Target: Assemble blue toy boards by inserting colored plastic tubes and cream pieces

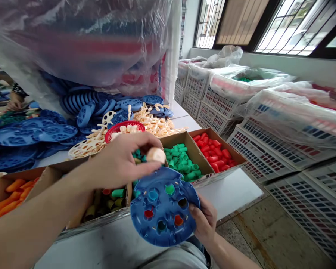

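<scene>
My left hand [123,158] is above the cardboard boxes, with a small cream plastic piece [156,154] pinched between thumb and fingers. My right hand [205,216] grips the right edge of a round blue plastic disc [169,201], its thumb on the face turned toward me. Several round cups are set in that disc, showing blue, green, red, orange and dark colours inside. The cream piece is just above the disc's upper edge. Behind my left hand stands a red basket [108,135] with cream pieces in it.
Cardboard boxes hold green caps [182,158], red caps [214,151], olive pieces [112,204] and orange pieces [12,194]. Stacked blue discs [30,132] and loose cream parts [156,125] lie behind. White crates [257,149] stand at right. Another person's hand [15,101] shows far left.
</scene>
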